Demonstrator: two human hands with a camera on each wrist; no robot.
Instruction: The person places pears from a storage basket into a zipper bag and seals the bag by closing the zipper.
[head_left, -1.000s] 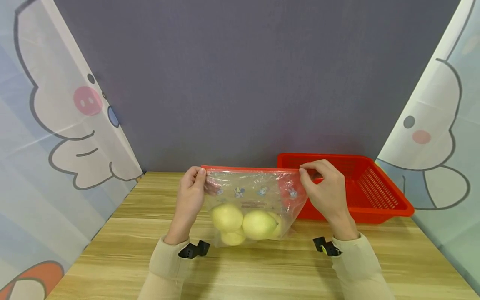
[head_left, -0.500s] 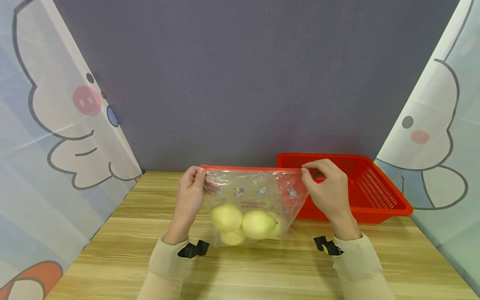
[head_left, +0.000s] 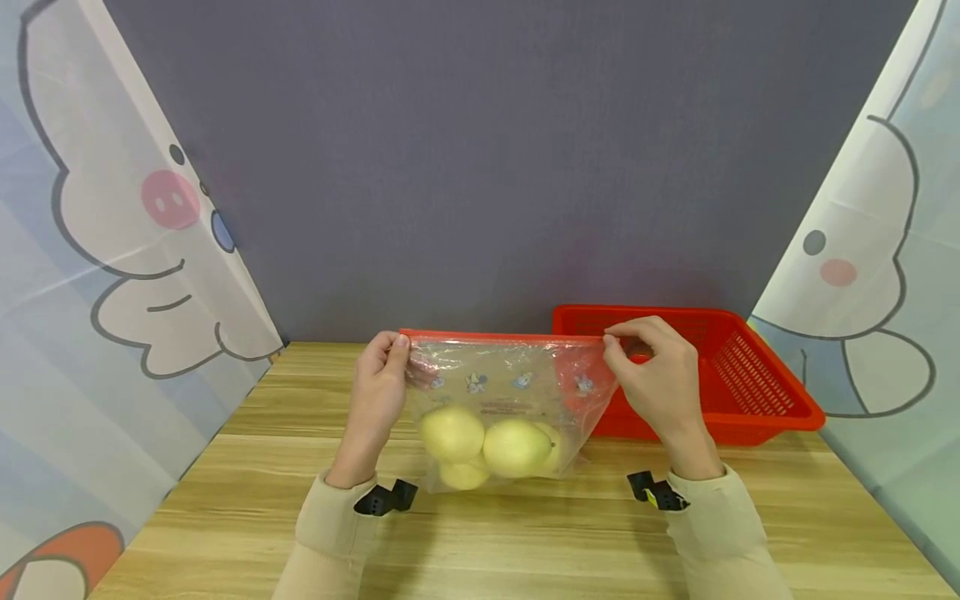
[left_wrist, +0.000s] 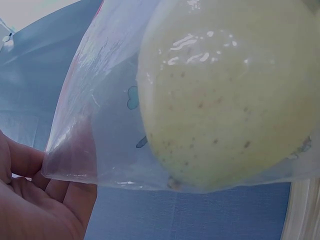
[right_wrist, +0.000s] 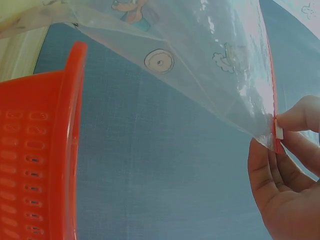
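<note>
A clear zip bag [head_left: 491, 354] with a red top strip and printed cartoon figures hangs between the hands. Several pale yellow pears [head_left: 517, 447] lie in its bottom; one speckled pear [left_wrist: 215, 115] fills much of the left wrist view. At the bag's top left corner, the left hand [head_left: 378, 383] pinches the strip between thumb and fingers. The right hand [head_left: 660, 379] holds the opposite top corner. In the right wrist view, its thumb and forefinger grip a small white slider [right_wrist: 279, 129] at the end of the red strip.
Behind the right hand stands a red plastic basket [head_left: 780, 408] with slotted walls, partly hidden by bag and hand. Both rest on or hang over a wooden table [head_left: 480, 550]. A dark grey panel [head_left: 480, 167] rises at the back, with cartoon-printed curtains [head_left: 112, 333] at the sides.
The right hand has shifted very slightly to the right along the bag's top corner. The left hand keeps its hold, and the pears stay in the bag.
</note>
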